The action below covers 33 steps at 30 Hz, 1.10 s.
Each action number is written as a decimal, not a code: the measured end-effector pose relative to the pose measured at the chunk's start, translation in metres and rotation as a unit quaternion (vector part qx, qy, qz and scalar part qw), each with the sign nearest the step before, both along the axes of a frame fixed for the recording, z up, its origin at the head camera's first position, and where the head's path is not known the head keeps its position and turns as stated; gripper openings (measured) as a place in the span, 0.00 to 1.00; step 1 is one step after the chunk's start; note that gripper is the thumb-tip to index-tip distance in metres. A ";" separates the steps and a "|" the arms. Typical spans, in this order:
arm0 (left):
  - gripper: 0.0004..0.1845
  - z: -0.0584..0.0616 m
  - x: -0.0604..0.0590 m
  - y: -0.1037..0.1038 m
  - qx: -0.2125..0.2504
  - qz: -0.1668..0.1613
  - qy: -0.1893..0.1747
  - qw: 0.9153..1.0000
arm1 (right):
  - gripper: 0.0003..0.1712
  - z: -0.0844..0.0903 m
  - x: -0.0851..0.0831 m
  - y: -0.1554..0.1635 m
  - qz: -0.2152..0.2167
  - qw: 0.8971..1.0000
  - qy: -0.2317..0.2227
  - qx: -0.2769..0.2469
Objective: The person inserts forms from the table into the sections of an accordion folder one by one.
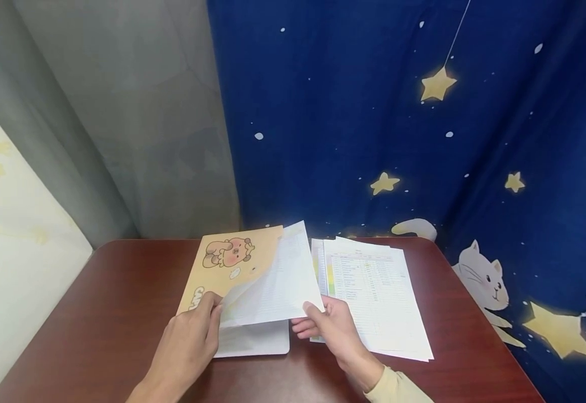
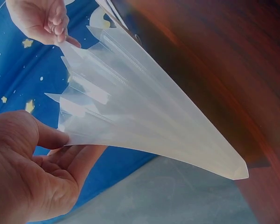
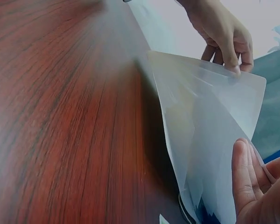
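Observation:
A tan file folder (image 1: 242, 257) with a cartoon animal on its cover stands partly spread on the table. Its translucent pleated pockets (image 2: 102, 88) fan out in the left wrist view. My left hand (image 1: 187, 341) pinches the cover side at the near left edge, thumb against the plastic. With thumb and fingers, my right hand (image 1: 335, 330) grips the near right corner of a whitish translucent leaf (image 1: 287, 274), pulled away from the cover. Below that leaf, the folder's pale back panel (image 1: 252, 340) shows. In the right wrist view, the leaf's edge lies between the right thumb (image 3: 242, 163) and fingers.
Right of the folder lies a stack of printed sheets (image 1: 373, 302) with coloured table cells, partly behind the right hand. The dark red wooden table (image 1: 101, 313) ends at a grey curtain (image 1: 162, 140) and a blue star-patterned curtain (image 1: 333, 112).

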<state>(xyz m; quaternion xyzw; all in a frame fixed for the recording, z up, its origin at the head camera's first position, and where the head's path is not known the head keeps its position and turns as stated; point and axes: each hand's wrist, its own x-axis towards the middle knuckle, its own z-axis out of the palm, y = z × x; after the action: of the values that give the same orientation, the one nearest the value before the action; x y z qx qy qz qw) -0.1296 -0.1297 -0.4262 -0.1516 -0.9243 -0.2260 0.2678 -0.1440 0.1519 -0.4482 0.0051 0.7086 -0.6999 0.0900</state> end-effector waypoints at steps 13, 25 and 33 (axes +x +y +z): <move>0.10 -0.002 -0.001 0.000 -0.001 -0.003 0.010 1.000 | 0.17 -0.003 -0.002 -0.024 0.000 1.000 0.002 -0.017; 0.10 -0.002 -0.002 0.001 0.002 -0.004 0.014 1.000 | 0.12 -0.004 -0.004 -0.045 0.001 1.000 0.007 -0.009; 0.10 -0.004 -0.001 0.000 0.007 -0.004 0.010 1.000 | 0.14 -0.008 -0.003 -0.060 -0.004 1.000 0.009 0.013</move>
<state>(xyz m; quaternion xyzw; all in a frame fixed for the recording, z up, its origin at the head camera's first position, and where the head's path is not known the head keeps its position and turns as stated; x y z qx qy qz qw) -0.1311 -0.1296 -0.4300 -0.1555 -0.9192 -0.2320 0.2777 -0.1473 0.0919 -0.4559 0.0026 0.7183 -0.6910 0.0809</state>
